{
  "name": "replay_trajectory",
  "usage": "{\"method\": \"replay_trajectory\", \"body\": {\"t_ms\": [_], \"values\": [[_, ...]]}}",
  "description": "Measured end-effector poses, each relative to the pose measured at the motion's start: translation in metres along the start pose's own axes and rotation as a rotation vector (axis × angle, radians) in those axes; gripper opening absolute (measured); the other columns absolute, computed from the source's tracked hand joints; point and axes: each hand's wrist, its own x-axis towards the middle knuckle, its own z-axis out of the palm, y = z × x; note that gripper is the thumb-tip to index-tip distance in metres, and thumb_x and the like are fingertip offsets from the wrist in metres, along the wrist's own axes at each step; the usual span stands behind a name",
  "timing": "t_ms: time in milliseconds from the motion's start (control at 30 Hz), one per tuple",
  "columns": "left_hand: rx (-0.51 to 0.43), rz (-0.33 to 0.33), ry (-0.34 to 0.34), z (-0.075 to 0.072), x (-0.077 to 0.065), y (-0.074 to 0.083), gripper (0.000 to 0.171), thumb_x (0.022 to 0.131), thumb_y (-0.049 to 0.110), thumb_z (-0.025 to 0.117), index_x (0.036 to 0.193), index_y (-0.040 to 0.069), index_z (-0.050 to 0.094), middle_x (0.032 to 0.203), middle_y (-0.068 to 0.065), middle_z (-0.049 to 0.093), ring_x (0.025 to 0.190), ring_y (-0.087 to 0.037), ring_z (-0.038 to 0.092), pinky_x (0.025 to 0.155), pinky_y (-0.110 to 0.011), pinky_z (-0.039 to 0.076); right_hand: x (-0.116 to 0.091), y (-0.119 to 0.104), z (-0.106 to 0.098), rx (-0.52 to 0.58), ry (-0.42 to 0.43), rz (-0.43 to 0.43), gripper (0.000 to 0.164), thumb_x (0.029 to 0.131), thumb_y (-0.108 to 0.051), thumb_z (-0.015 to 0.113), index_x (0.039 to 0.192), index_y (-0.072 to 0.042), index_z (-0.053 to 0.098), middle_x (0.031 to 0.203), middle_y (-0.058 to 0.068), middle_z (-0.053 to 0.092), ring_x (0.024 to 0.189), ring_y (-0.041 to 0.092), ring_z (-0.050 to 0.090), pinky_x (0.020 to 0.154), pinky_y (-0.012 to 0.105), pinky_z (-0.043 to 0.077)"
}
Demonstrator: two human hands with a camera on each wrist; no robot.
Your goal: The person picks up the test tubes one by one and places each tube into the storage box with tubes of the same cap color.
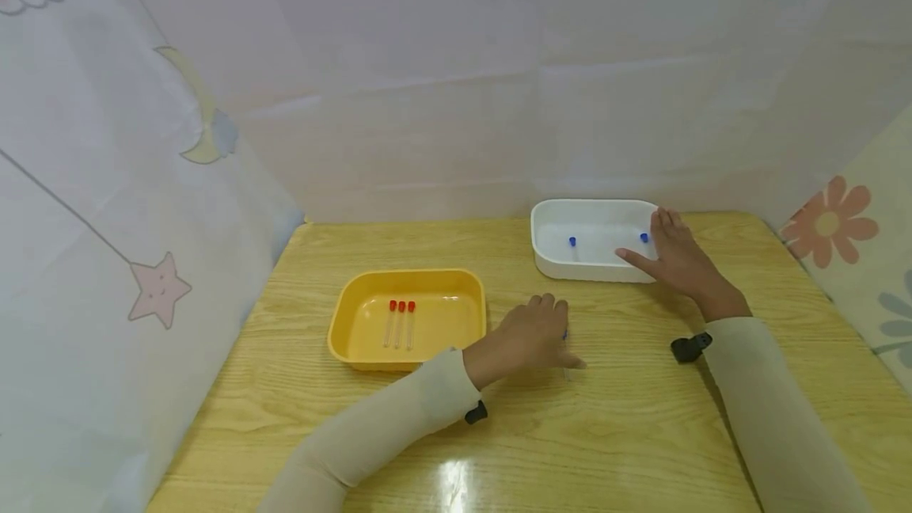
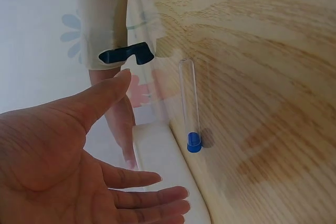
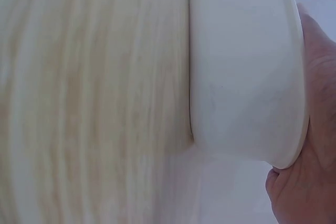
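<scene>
My left hand [image 1: 529, 339] hovers with spread, relaxed fingers over a clear test tube [image 2: 189, 95] on the table. The tube's blue cap [image 2: 194, 143] points toward the white tray [image 1: 580, 271], and in the head view the hand partly covers it. In the left wrist view a gap shows between that tube and the left palm [image 2: 42, 156]. My right hand [image 1: 680, 260] rests on the right end of the white tray, fingers extended and thumb across the near rim. Inside this tray lie blue-capped tubes, with one blue cap [image 1: 572, 241] at left and another cap [image 1: 644, 237] near the right hand.
A yellow tray [image 1: 340, 331] stands at the left, close to my left forearm, with three red-capped test tubes [image 1: 401, 327] side by side in it. Behind the wooden table [image 1: 399, 248] hangs a pale printed sheet [image 1: 427, 101]. Dark camera mounts sit at both wrists.
</scene>
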Motion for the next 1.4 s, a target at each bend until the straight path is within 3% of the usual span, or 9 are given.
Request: {"method": "replay_trajectory", "body": {"t_ms": [233, 533, 733, 1400], "values": [[-0.019, -0.008, -0.031, 0.002, 0.0, 0.0, 0.071, 0.081, 0.071, 0.071, 0.119, 0.012, 0.059, 0.106, 0.001, 0.056, 0.094, -0.012, 0.053, 0.064, -0.023, 0.049, -0.001, 0.001, -0.001, -0.02, 0.005, -0.012, 0.105, 0.102, -0.061, 0.045, 0.154, 0.012, -0.009, 0.163, 0.025, -0.022, 0.151, 0.043, -0.019, 0.12, 0.056, -0.011], [0.007, -0.025, -0.068, 0.012, 0.002, 0.001, 0.087, 0.079, 0.073, 0.072, 0.135, 0.009, 0.055, 0.117, -0.001, 0.056, 0.102, -0.014, 0.053, 0.072, -0.025, 0.051, -0.001, 0.002, 0.0, -0.039, -0.001, -0.02, 0.104, 0.103, -0.061, 0.044, 0.155, 0.012, -0.009, 0.163, 0.023, -0.023, 0.151, 0.044, -0.019, 0.12, 0.055, -0.011], [0.009, -0.018, -0.081, 0.014, 0.003, 0.0, 0.084, 0.078, 0.068, 0.077, 0.133, 0.009, 0.054, 0.114, -0.001, 0.053, 0.1, -0.014, 0.049, 0.069, -0.025, 0.049, 0.0, -0.002, -0.002, -0.044, -0.007, -0.028, 0.104, 0.103, -0.06, 0.044, 0.154, 0.014, -0.007, 0.162, 0.023, -0.023, 0.15, 0.037, -0.025, 0.12, 0.054, -0.013], [0.028, -0.009, -0.098, 0.022, 0.007, 0.0, 0.082, 0.074, 0.069, 0.079, 0.128, 0.011, 0.059, 0.114, -0.002, 0.051, 0.097, -0.013, 0.048, 0.065, -0.024, 0.048, 0.0, -0.006, -0.001, -0.078, 0.01, -0.027, 0.105, 0.102, -0.062, 0.044, 0.154, 0.015, -0.004, 0.163, 0.028, -0.018, 0.15, 0.041, -0.02, 0.12, 0.059, -0.01]]}}
